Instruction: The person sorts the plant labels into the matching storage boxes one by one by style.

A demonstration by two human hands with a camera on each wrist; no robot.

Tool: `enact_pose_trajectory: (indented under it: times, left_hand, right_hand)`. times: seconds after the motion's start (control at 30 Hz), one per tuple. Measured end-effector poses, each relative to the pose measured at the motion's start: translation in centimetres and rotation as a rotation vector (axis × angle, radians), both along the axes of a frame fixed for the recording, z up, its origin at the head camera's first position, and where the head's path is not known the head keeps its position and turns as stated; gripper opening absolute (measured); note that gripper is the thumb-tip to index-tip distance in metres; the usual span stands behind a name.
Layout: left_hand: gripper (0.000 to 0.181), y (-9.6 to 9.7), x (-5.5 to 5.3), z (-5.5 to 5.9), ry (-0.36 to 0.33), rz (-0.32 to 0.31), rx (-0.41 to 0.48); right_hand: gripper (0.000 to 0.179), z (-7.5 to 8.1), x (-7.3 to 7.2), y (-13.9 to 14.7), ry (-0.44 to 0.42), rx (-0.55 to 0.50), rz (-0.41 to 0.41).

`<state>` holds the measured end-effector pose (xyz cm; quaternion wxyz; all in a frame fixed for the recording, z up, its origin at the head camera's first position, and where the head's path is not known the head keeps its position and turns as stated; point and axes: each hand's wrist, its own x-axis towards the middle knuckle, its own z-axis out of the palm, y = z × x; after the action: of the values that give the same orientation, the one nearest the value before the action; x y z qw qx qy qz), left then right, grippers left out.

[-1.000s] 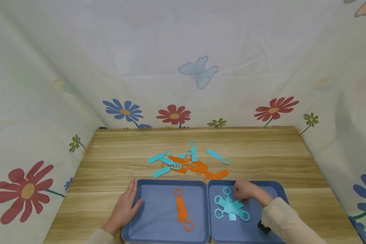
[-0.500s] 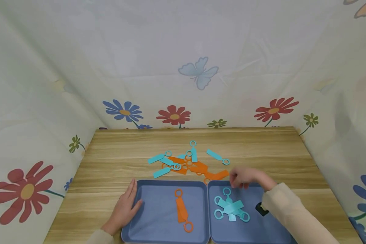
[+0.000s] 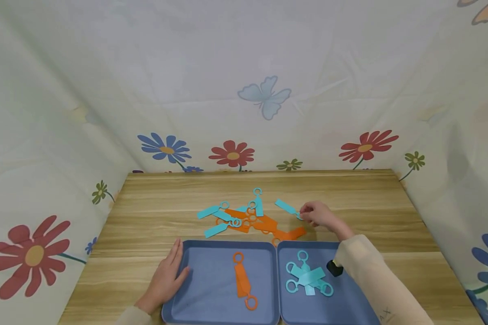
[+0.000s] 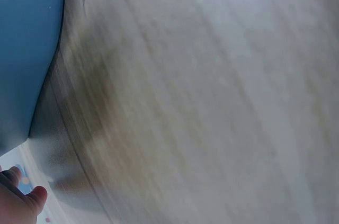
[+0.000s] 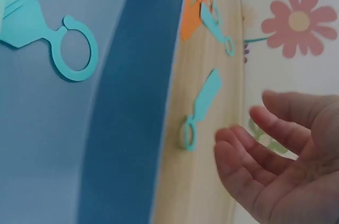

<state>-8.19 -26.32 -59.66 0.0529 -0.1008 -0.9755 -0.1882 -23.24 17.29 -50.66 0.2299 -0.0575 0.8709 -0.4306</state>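
Observation:
My right hand [image 3: 319,214] reaches over the table, fingertips right at the ring end of a lone turquoise ring tag [image 3: 285,206]. In the right wrist view its fingers are loosely bent and apart, with that same tag [image 5: 208,94] lying beyond them on the wood. My left hand [image 3: 166,275] rests at the left edge of the left blue tray [image 3: 205,289], fingers straight along the rim and thumb over its inner side. Overlapping orange ring tags [image 3: 241,280] lie in this tray. Several turquoise ring tags [image 3: 313,275] are heaped in the right blue tray [image 3: 309,313].
Behind the trays, a mixed pile of orange tags [image 3: 264,223] and turquoise tags [image 3: 215,230] spreads over the wooden table [image 3: 341,185]. A flowered cloth [image 3: 329,104] hangs at the back and sides. A small black block [image 3: 334,268] sits at the right wrist.
My right hand has risen out of the right tray and moved away, over its back rim, to the lone turquoise tag. The left hand has kept its place.

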Motion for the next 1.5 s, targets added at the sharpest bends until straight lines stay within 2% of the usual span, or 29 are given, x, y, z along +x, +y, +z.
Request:
enact_pose_trajectory:
  times: [0.2,0.37,0.57,0.8,1.5]
  left_hand:
    - [0.069,-0.1,0.0,0.0,0.004,-0.003,-0.001]
    - [0.069,-0.2,-0.1,-0.3,-0.016,-0.001,-0.013]
    - [0.069,-0.3,-0.2,-0.2,-0.042,0.001,-0.018]
    - [0.069,-0.2,-0.1,-0.1,-0.011,-0.003,-0.022]
    - [0.069,-0.3,-0.2,-0.3,-0.025,0.001,-0.006]
  right_hand:
    - [0.034,-1.6,-1.1,0.0,0.075,0.024,-0.124]
    - [0.039,-3.1,-1.6,-0.2,0.154,0.104,-0.158]
    - [0.043,-4.7,-1.7,-0.2,0.172,0.142,-0.178]
    - [0.041,-4.9,-1.6,-0.6,0.216,0.210,-0.178]
    - [0.031,-5.9,-1.4,-0.8,0.279,0.288,-0.152]
